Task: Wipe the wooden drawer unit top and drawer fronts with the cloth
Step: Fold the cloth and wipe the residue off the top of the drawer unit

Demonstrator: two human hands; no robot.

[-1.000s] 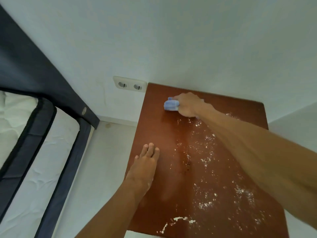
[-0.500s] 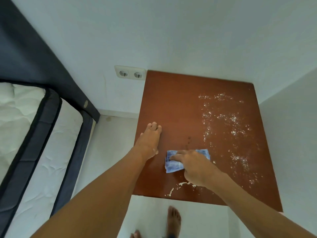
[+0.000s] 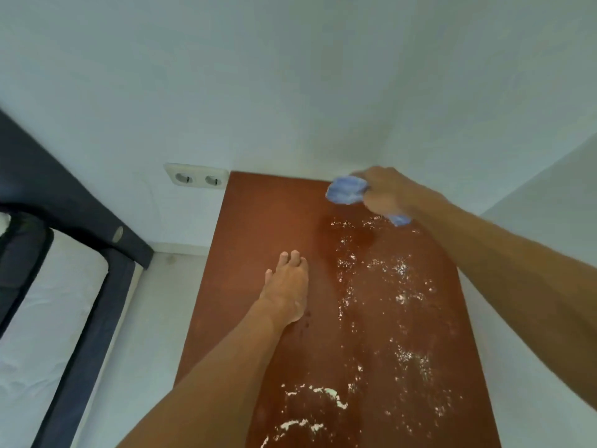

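Two bare forearms, sleeveless as far as visible, left hand [image 3: 286, 287] and right hand [image 3: 389, 192] ungloved, ringless.

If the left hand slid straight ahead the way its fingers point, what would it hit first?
Probably the wall. The left hand lies flat on the wooden top, fingers aimed at its bare back edge; nothing stands between.

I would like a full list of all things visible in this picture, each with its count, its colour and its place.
Wooden drawer unit top: one, reddish-brown, centre, against the wall.
White powdery residue: many specks, white, right half and near edge of the top.
Crumpled cloth: one, light blue, far right part of the top, in the right hand.
Double wall socket: one, cream, on the wall left of the top.
Bed frame: one, dark navy, left.
Mattress: one, white, lower left.
Wall: white, behind.
Left hand: one, flat on the top.
Right hand: one, gripping the cloth.
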